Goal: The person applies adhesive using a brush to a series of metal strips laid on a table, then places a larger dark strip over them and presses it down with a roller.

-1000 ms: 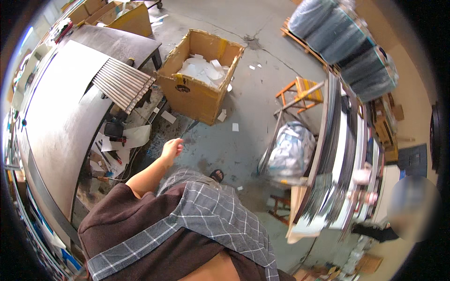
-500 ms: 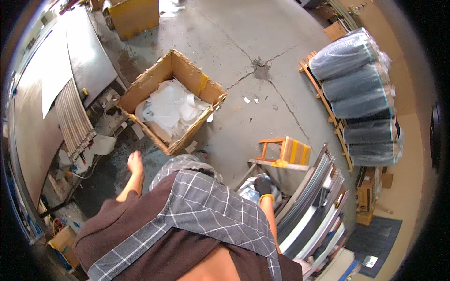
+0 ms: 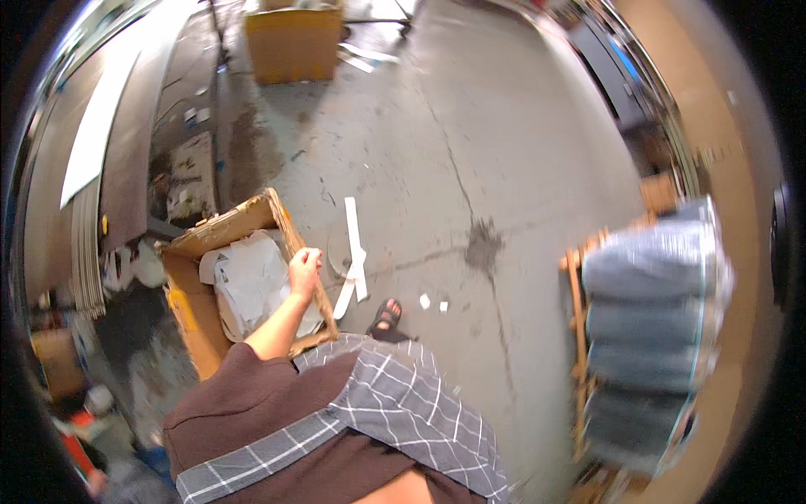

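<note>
Appearing over the right rim of the cardboard box (image 3: 186,270) in the head view, the left hand (image 3: 305,269) has its fingers curled into a loose fist. The right hand is outside this view, so I cannot tell its fingers. White scraps (image 3: 252,277) lie inside the box. Right of the box, white strips (image 3: 353,239) cross on the floor (image 3: 537,168); farther right of it, plastic-wrapped rolls (image 3: 646,323) rest on a wooden pallet (image 3: 577,319).

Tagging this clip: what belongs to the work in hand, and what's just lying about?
Likely belongs:
left hand
cardboard box nearest it
white scraps inside

Lying about, apparently:
white strips
wrapped bundles
wooden pallet
far carton
</note>
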`<state>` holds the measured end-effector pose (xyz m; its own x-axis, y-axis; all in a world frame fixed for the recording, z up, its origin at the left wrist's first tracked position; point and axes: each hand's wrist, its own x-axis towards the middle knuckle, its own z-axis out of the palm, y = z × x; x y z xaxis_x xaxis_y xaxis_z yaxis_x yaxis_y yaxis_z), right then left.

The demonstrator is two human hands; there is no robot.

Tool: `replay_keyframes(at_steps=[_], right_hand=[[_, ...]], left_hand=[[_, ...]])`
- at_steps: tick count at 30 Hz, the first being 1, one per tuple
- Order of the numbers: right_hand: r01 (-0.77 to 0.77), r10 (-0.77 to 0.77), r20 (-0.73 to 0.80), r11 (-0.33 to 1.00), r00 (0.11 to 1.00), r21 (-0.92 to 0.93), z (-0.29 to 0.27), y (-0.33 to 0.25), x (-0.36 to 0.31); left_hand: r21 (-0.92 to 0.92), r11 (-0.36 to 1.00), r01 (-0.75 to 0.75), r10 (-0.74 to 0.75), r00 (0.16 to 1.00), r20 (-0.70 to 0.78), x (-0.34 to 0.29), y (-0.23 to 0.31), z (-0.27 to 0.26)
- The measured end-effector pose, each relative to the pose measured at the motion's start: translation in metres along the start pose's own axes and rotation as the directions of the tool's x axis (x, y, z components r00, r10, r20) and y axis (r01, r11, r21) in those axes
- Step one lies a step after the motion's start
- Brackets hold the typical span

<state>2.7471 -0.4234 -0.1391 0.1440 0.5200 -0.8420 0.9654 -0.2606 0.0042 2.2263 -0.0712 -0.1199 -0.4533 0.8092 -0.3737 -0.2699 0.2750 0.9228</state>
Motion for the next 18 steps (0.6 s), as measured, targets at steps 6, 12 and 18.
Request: replay_keyframes(at_steps=[6,12,18], right_hand=[[0.12,-0.296,-0.148,0.723,0.944,-0.68,-0.337,0.088,0.17],[0.148,-0.583,-0.246,0.545,0.774,-0.826,-0.614,-0.117,0.314],[0.645,-0.718,0.23,0.378,0.658,-0.664,-0.645,-0.355,0.393]], left_hand=[[-0.071,0.995,0.073,-0.095,0.911,-0.402,-0.03,-0.012,0.014],[-0.215,0.975,-0.059,-0.141,0.582,-0.801,-0.01,0.018,-0.035],[-0.199,0.949,-0.245,-0.139,0.243,-0.96,0.069,0.075,-0.119]])
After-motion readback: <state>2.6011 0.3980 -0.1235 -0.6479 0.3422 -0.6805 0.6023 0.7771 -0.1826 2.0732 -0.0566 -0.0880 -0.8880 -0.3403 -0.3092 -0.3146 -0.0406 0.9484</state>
